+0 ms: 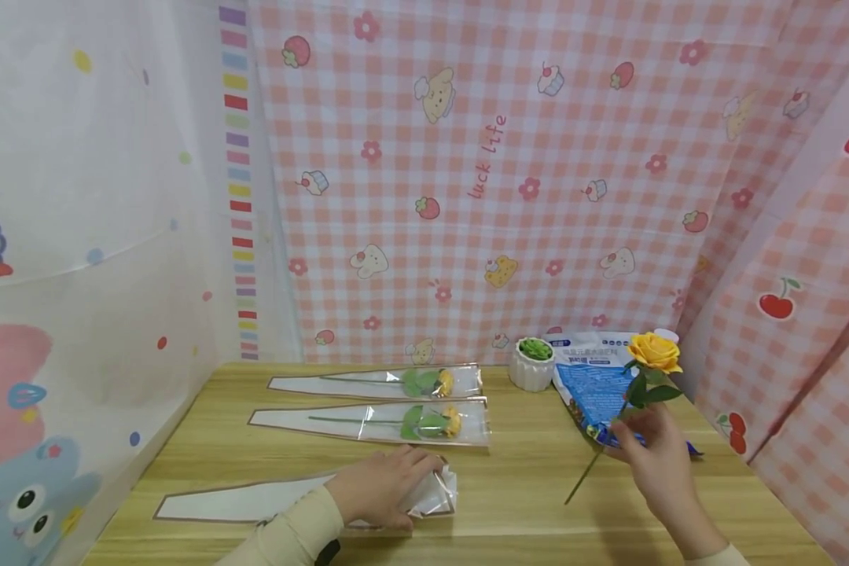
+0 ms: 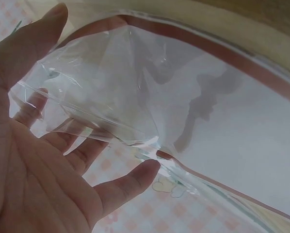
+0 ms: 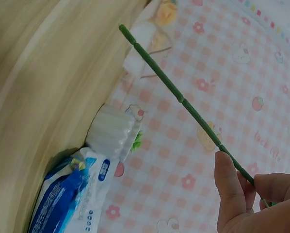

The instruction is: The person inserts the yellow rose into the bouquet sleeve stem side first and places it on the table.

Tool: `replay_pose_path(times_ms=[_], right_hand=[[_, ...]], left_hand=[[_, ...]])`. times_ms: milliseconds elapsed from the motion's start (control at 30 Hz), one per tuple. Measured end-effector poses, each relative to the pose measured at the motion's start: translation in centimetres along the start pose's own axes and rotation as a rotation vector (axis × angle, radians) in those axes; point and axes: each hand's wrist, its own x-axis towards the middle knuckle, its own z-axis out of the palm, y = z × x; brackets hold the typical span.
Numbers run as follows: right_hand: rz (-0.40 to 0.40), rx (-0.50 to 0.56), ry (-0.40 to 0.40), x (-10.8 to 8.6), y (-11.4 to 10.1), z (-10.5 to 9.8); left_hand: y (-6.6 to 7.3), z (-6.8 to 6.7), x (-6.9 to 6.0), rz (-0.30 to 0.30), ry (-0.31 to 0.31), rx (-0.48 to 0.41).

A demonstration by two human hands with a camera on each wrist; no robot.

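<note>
My right hand pinches the green stem of a yellow artificial rose between thumb and fingers. The bloom points up and the bare stem slants down to the left above the table. In the right wrist view the stem runs out from the fingertips. My left hand rests over the wide end of a flat flower sleeve with a white back, brown border and clear front. In the left wrist view its spread fingers touch the clear film at the sleeve's bulging mouth.
Two sleeves, each holding a yellow rose, lie farther back on the wooden table. A white ribbed pot with a green succulent and a blue-and-white bag stand at the back right. Patterned curtains surround the table.
</note>
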Motion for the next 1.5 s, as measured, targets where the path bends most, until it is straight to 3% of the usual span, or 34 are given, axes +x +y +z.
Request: replay_pose_path(times_ms=[200, 333, 600, 1133, 1500], right_hand=[[0.079, 0.111, -0.021, 0.1, -0.7, 0.8], [0.064, 0.118, -0.026, 0.0, -1.0, 1.2], [0.035, 0.234, -0.048, -0.6, -2.0, 2.1], [0.078, 0.195, -0.062, -1.1, -3.1, 4.1], [0.037, 0.232, -0.076, -1.5, -3.3, 5.1]], left_hand=[[0.1, 0.0, 0.1, 0.013, 0.003, -0.008], [0.1, 0.0, 0.1, 0.02, 0.0, -0.017], [0.2, -0.3, 0.1, 0.028, -0.004, -0.045], [0.2, -0.1, 0.4, 0.048, 0.004, -0.049], [0.6, -0.1, 0.7, 0.046, 0.006, -0.045]])
